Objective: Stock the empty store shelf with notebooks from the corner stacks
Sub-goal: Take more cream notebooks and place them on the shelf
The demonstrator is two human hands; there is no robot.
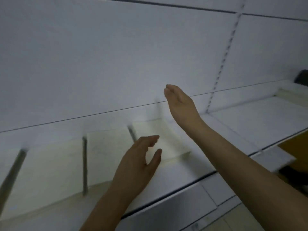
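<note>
Three pale cream notebooks with dark spines lie side by side on the white shelf (191, 170): one at the left (46, 177), one in the middle (106, 152), one to the right (168, 140). My left hand (140, 162) hovers over the front edge of the right-hand notebook, fingers apart, holding nothing. My right hand (180, 102) is raised higher, in front of the shelf's back panel, fingers together and empty. The whole view is blurred.
More pale notebooks (290, 94) lie at the far right end of the shelf, with a dark object (301, 77) behind them. A slotted upright (221, 60) divides the back panel. A brown cardboard box (296, 147) sits below at the right.
</note>
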